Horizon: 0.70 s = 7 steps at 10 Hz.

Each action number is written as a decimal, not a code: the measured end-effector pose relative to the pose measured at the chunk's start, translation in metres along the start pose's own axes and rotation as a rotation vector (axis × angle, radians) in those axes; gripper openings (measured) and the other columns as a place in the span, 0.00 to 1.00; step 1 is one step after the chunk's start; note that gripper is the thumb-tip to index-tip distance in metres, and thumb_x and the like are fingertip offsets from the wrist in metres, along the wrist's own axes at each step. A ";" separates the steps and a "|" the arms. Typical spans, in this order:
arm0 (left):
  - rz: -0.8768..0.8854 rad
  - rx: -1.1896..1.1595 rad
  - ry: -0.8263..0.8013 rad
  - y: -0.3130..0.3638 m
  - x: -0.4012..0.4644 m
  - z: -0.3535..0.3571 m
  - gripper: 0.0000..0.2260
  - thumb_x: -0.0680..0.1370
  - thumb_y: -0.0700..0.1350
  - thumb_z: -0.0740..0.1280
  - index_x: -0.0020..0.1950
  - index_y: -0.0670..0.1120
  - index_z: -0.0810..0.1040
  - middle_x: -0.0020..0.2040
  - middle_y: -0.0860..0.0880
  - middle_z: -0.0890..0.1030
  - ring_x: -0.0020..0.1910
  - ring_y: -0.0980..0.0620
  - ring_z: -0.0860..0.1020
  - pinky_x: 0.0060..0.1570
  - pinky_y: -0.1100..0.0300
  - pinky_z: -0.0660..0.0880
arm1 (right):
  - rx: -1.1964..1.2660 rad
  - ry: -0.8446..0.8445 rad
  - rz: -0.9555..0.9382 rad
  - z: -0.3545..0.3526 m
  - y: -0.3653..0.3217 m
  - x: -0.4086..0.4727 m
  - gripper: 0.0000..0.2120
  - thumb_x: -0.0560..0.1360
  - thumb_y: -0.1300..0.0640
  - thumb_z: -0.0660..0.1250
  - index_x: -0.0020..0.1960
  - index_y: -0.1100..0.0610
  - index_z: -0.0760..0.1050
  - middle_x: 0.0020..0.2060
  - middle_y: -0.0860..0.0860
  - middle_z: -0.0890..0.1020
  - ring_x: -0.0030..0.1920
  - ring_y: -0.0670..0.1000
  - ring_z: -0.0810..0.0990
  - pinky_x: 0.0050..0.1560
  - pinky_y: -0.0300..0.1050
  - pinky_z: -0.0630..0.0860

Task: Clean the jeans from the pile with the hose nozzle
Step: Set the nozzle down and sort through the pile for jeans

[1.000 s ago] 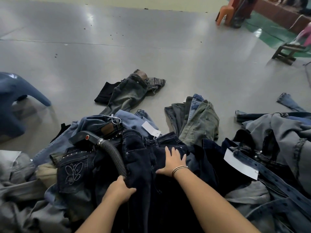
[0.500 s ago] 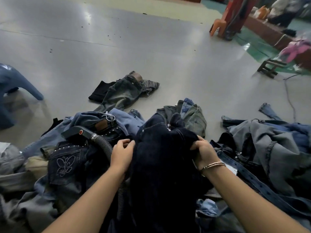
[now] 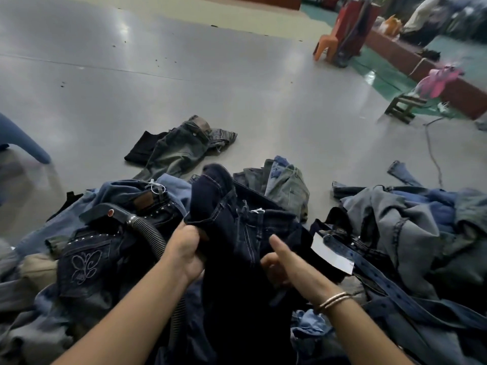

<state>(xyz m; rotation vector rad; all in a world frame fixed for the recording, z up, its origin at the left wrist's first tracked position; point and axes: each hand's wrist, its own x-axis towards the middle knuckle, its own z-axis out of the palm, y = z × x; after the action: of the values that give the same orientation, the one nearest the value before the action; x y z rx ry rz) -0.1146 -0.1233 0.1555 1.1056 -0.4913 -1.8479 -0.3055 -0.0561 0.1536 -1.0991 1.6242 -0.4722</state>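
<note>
Left hand (image 3: 188, 250) grips a bunched fold of the dark navy jeans (image 3: 237, 233), fingers curled round the cloth just right of the ribbed hose (image 3: 147, 233). A moment ago both hands clutched this pair at either side; now the right hand (image 3: 280, 262) has let go and hangs beside the jeans' fly seam with thumb raised and fingers loosely bent, holding nothing. The waistband has opened out, so the stitched front faces up, which I judge to mean the pair is being spread ready for cleaning.

The hose nozzle (image 3: 105, 210), black with a red button, lies untouched on the pile (image 3: 395, 233) just left of the navy jeans, beside the studded pair with the butterfly pocket (image 3: 84, 262). Reaching it looks like the free hand's next job, though it lies across the left arm.

Beyond the navy jeans, grey floor (image 3: 210, 88) runs open to a lone faded pair (image 3: 181, 148). Right of them, a white tag (image 3: 332, 255) and a belted heap crowd close; a thin cable (image 3: 432, 151) trails over the floor further off. A blue chair leg (image 3: 23, 143) stands well left.
</note>
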 end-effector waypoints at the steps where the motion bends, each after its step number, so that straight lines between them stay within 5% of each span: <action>1: 0.179 0.323 -0.172 0.007 -0.016 0.001 0.12 0.79 0.29 0.55 0.57 0.34 0.75 0.33 0.58 0.82 0.35 0.61 0.80 0.36 0.72 0.77 | 0.158 0.021 0.184 0.003 0.000 0.017 0.48 0.50 0.14 0.49 0.52 0.46 0.78 0.40 0.49 0.82 0.42 0.50 0.80 0.44 0.47 0.76; 2: 0.318 0.710 -0.286 0.006 -0.032 0.008 0.24 0.76 0.20 0.51 0.46 0.50 0.70 0.22 0.75 0.69 0.33 0.82 0.71 0.42 0.82 0.67 | 0.529 0.112 0.247 -0.005 -0.007 0.034 0.52 0.48 0.18 0.57 0.57 0.54 0.77 0.40 0.52 0.83 0.34 0.52 0.80 0.37 0.48 0.75; 3: 0.290 0.982 -0.432 -0.002 -0.041 0.004 0.18 0.74 0.20 0.57 0.48 0.39 0.79 0.26 0.69 0.76 0.32 0.76 0.75 0.36 0.78 0.70 | 0.588 0.096 0.167 -0.014 -0.020 0.037 0.46 0.53 0.18 0.62 0.53 0.54 0.79 0.34 0.48 0.82 0.28 0.46 0.81 0.33 0.46 0.76; 4: 0.186 1.305 -0.685 -0.014 -0.045 0.004 0.18 0.76 0.28 0.60 0.61 0.44 0.78 0.48 0.61 0.81 0.46 0.71 0.76 0.46 0.76 0.71 | 0.727 0.000 0.031 -0.009 -0.015 0.026 0.34 0.75 0.36 0.61 0.69 0.61 0.71 0.40 0.44 0.74 0.27 0.34 0.77 0.38 0.28 0.75; 5: 0.114 1.643 -0.790 -0.032 -0.039 0.001 0.18 0.74 0.34 0.60 0.63 0.42 0.77 0.64 0.48 0.76 0.59 0.56 0.73 0.55 0.68 0.68 | 0.772 -0.030 0.096 -0.003 -0.013 0.026 0.17 0.83 0.60 0.56 0.64 0.71 0.71 0.34 0.46 0.71 0.20 0.36 0.72 0.30 0.26 0.68; 6: 0.082 1.732 -0.645 -0.031 -0.030 -0.005 0.19 0.75 0.36 0.60 0.65 0.43 0.74 0.66 0.45 0.75 0.61 0.51 0.73 0.55 0.68 0.67 | 0.832 0.065 0.106 -0.006 -0.026 0.034 0.13 0.81 0.61 0.59 0.45 0.66 0.79 0.29 0.53 0.81 0.22 0.45 0.78 0.24 0.33 0.74; 7: 0.253 1.508 -0.480 -0.006 -0.016 -0.024 0.16 0.75 0.32 0.64 0.63 0.37 0.76 0.60 0.48 0.77 0.58 0.55 0.75 0.51 0.76 0.68 | 1.098 0.113 0.000 -0.021 -0.025 0.032 0.17 0.80 0.54 0.61 0.44 0.64 0.83 0.38 0.57 0.85 0.32 0.52 0.84 0.32 0.41 0.81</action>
<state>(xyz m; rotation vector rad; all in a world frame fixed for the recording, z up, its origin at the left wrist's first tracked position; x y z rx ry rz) -0.0945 -0.1035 0.1468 1.3131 -2.4037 -1.3097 -0.3144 -0.0996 0.1624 -0.2358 1.1445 -1.2428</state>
